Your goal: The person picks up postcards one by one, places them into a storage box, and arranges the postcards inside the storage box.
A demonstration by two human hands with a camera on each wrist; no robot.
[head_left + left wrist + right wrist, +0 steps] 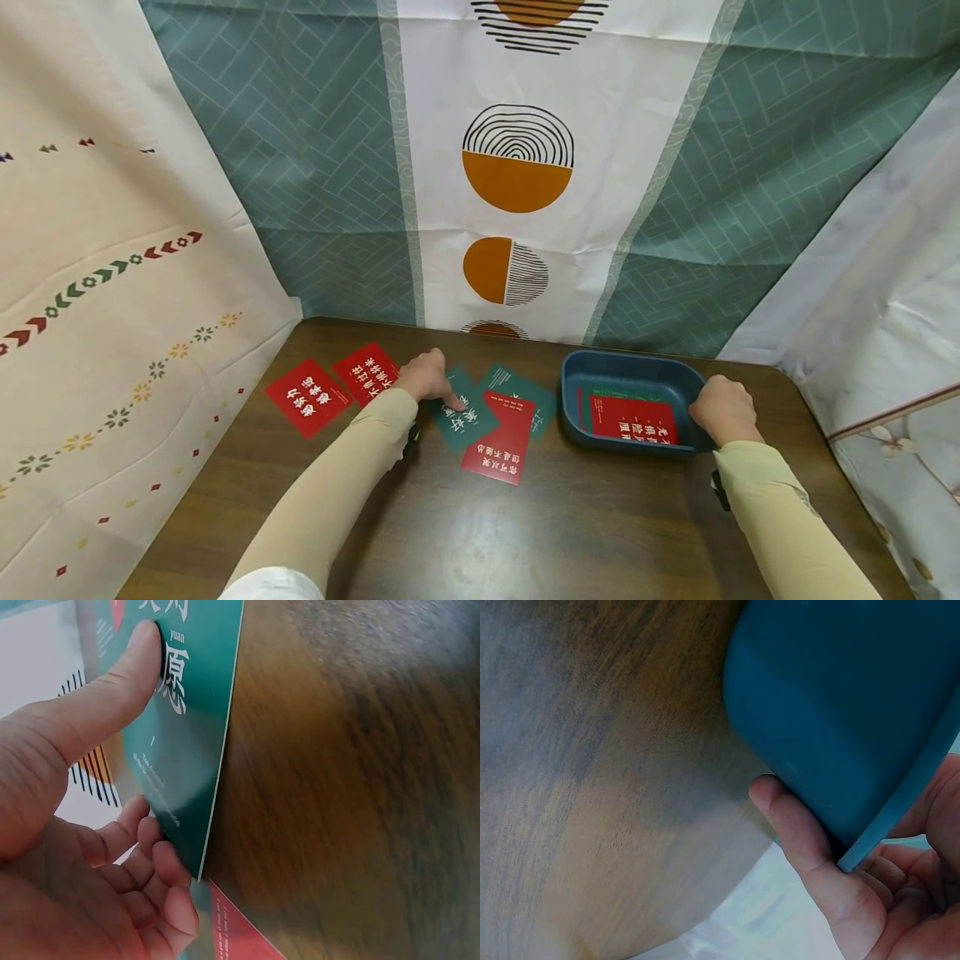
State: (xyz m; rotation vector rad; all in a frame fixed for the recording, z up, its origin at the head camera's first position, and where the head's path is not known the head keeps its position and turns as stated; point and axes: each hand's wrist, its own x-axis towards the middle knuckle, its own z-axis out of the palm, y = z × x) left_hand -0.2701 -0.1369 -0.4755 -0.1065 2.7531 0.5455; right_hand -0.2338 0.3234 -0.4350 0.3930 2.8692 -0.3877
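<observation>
My left hand (429, 377) pinches a green card (471, 427) with white characters, at its left side. In the left wrist view the thumb lies on the face of this card (199, 750), and the curled fingertips meet its edge, partly hidden behind it. A red card (498, 462) and a second green card (536, 398) lie partly under or beside it. My right hand (723, 410) grips the right end of a dark blue tray (626, 447). In the right wrist view, one digit presses the outer wall of the tray (840, 697) and the others curl over its rim.
Inside the tray lie a red card (636, 417) on top and a green card (637, 390) beneath. Two more red cards (309, 398) lie on the brown table (570, 533) at the left. A patterned curtain (517, 292) hangs along the back edge.
</observation>
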